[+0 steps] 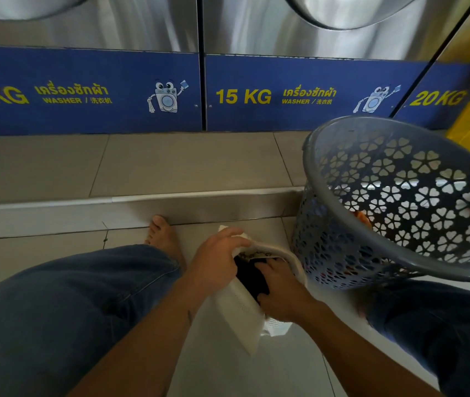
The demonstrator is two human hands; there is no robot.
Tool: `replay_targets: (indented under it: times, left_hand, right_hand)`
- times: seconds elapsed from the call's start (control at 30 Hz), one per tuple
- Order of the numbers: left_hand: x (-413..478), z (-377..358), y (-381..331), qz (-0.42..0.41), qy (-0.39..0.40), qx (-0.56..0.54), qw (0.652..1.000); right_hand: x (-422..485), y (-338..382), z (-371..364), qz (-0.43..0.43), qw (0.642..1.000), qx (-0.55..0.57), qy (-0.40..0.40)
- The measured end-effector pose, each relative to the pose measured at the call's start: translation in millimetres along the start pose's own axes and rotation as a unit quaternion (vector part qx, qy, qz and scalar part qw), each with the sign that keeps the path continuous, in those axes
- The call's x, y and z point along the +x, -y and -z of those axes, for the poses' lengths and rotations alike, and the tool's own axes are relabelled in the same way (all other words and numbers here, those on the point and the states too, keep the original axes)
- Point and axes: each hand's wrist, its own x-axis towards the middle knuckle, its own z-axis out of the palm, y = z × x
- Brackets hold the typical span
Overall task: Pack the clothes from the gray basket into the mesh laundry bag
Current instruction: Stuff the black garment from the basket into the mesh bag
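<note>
Left hand holds the bag open, right hand stuffs a dark garment in

On my far left I see the left leg (70, 296) in blue jeans, knee bent, with a bare foot (162, 236) on the floor tiles (27, 253) right against a low step (170, 197) with a metal edge. Behind the step stands a row of washers (84, 90) with blue lower panels; the middle one reads 15 KG.

Moving right, the left hand (213, 262) is clenched on the rim of the white mesh laundry bag (239, 313), pinching the fabric and pulling the mouth open. The bag hangs low between the knees, just above the floor, its mouth turned up toward me. A dark garment (252, 275) sits in that mouth, partly inside.

The right hand (281, 293) is at the opening too, fingers curled into the dark garment and thumb on it, so I read it as grasping the cloth; the fingertips are hidden inside the bag.

Just right of the bag the gray basket (314, 179) is tilted with its open top toward me. Clothes (361, 217) lie at its bottom, orange and other colours showing through the flower-shaped holes. The right leg (442, 325), also in jeans, sits under the basket's near rim
</note>
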Motion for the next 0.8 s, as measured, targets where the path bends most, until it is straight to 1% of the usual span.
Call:
replay_targets:
  times: [0.07, 0.13, 0.27, 0.37, 0.4, 0.5, 0.53, 0.57, 0.63, 0.8]
  left_hand:
    - [3, 0, 3, -0.022, -0.015, 0.013, 1.000]
    - [2, 0, 5, -0.029, -0.011, 0.031, 0.999]
    - [-6, -4, 0, -0.039, 0.012, 0.076, 0.996]
    - [-15, -11, -9, -0.037, 0.035, 0.087, 0.995]
    - [-19, -15, -13, -0.012, 0.047, 0.089, 0.995]
    - [-29, -27, -20, 0.119, 0.111, 0.047, 0.986]
    - [-32, -30, -20, 0.142, 0.134, 0.025, 0.981]
    - [-34, -33, -20, 0.144, 0.148, 0.002, 0.978]
    - [-34, -36, -18, 0.115, 0.139, -0.029, 0.983]
    - [-24, -32, -16, 0.070, 0.046, -0.021, 0.996]
  right_hand:
    - [-6, -10, 8, 0.004, 0.999, -0.005, -0.038]
    - [-13, -22, 12, -0.013, 0.998, -0.016, -0.056]
    - [-21, -32, 11, -0.061, 0.997, 0.022, -0.040]
    - [-21, -29, 10, -0.067, 0.995, 0.049, -0.047]
    - [-21, -28, 11, -0.067, 0.995, 0.057, -0.053]
    - [-23, -24, 14, -0.076, 0.992, 0.074, -0.066]
    - [-24, -23, 16, -0.079, 0.992, 0.077, -0.066]
    - [-24, -24, 16, -0.080, 0.992, 0.081, -0.063]
    - [-25, -26, 17, -0.073, 0.993, 0.075, -0.059]
    - [-30, -31, 21, -0.037, 0.997, 0.051, -0.036]
